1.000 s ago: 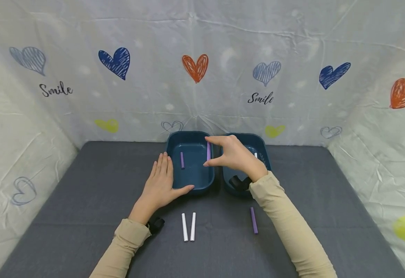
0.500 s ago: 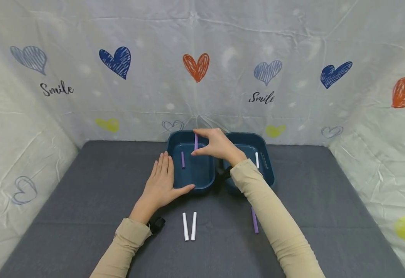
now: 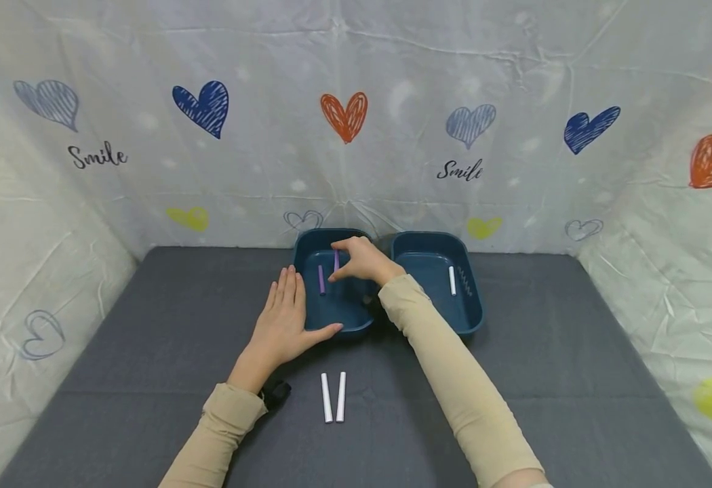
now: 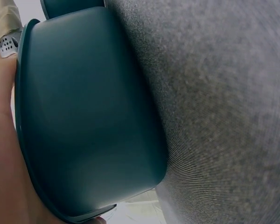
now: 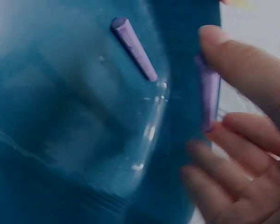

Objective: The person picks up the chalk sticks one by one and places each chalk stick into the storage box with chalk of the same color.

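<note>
My right hand (image 3: 365, 263) is over the left dark blue tray (image 3: 334, 313), pinching a purple chalk stick (image 3: 336, 259) lengthwise between thumb and fingertips. In the right wrist view this held chalk (image 5: 208, 95) looks slightly blurred. A second purple chalk stick (image 3: 321, 280) lies on the tray floor, just left of the held one. Against the tray's left rim rests my left hand (image 3: 277, 322), its fingers straight and the thumb spread along the front edge. The left wrist view shows the tray's outer wall (image 4: 88, 112) close up beside that hand.
Beside it on the right stands another dark blue tray (image 3: 438, 315) with a white chalk stick (image 3: 452, 280) inside. Two white chalk sticks, left (image 3: 326, 398) and right (image 3: 340, 397), lie on the grey cloth (image 3: 148, 379) in front. A printed curtain (image 3: 270, 163) rises behind.
My right hand has moved left with the purple chalk, then lower into the left tray. The right sleeve now hides the purple chalk on the table. My left hand has stayed put.
</note>
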The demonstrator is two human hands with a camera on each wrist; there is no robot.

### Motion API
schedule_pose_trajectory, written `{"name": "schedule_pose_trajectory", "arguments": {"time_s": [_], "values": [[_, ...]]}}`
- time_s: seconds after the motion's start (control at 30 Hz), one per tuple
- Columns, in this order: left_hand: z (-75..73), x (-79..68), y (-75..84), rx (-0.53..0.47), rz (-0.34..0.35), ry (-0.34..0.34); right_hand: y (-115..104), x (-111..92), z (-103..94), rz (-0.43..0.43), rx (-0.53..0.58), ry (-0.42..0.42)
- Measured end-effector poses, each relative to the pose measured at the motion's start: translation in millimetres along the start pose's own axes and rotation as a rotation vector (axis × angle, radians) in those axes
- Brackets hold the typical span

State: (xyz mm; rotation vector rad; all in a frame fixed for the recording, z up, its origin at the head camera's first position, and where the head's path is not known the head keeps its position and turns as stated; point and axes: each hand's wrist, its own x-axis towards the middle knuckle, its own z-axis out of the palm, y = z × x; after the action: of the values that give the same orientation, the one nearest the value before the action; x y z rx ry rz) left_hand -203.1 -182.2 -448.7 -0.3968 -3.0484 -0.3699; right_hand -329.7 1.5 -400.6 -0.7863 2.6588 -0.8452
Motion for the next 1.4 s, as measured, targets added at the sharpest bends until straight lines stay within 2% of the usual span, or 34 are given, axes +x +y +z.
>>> {"name": "schedule_pose_trajectory", "arguments": {"time_s": [0.2,0.43,0.63,0.83,1.4], "values": [[-1.1,-1.7,0.4,0.006,0.005,0.006,0.8,5.0,9.7,0.084,-0.043,-0.044],[-1.4,-2.4,0.4,0.009,0.006,0.008,-0.4,10.7,21.5,0.093,-0.156,-0.045],[1.2,-3.3,0.8,0.002,0.006,0.005,-0.2,7.0,31.7,0.108,-0.256,-0.018],[-0.1,-3.8,4.4,0.006,0.012,0.012,1.6,4.5,37.7,0.128,-0.276,0.006],[0.0,-3.8,-1.7,0.005,0.005,0.01,-4.1,6.1,38.9,0.129,-0.284,-0.008]]}}
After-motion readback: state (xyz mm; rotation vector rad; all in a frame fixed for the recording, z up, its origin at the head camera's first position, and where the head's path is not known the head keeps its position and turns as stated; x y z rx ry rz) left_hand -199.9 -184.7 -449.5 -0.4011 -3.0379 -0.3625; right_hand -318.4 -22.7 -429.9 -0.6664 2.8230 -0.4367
